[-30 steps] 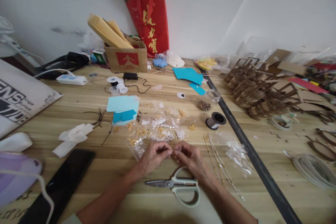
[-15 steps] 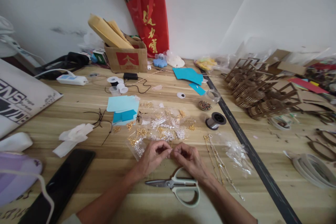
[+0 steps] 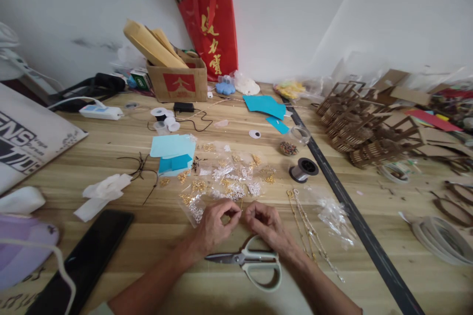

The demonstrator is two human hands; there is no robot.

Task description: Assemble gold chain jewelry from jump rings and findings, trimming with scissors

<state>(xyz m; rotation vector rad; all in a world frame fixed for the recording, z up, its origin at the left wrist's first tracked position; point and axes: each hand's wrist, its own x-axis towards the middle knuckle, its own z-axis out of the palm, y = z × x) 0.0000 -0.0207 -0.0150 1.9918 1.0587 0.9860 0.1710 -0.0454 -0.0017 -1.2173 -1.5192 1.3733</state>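
Note:
My left hand (image 3: 220,220) is closed in a pinch, thumb against forefinger; whatever sits between them is too small to make out. A finger's width to its right, my right hand (image 3: 265,223) is pinched as well, its fingertips hiding what they hold. A tiny gold-coloured bit (image 3: 241,203) shows near the gap between the fingertips. Just below both hands lie scissors (image 3: 242,258) with pale green handles, blades pointing left. Small plastic bags of gold and silver jewellery findings (image 3: 232,189) are spread beyond my fingers. Gold and silver chains (image 3: 308,229) lie beside my right forearm.
A spool of wire (image 3: 303,170) and a jar of beads (image 3: 288,147) stand at the right. Clear plastic bags (image 3: 336,216) lie near a dark strip (image 3: 343,202) across the table. A black phone (image 3: 83,261) and crumpled tissue (image 3: 103,194) are at the left, brown woven baskets (image 3: 369,128) far right.
My fingertips have moved slightly apart, with a small gap between the two hands. The scissors and the other things on the table have stayed in place.

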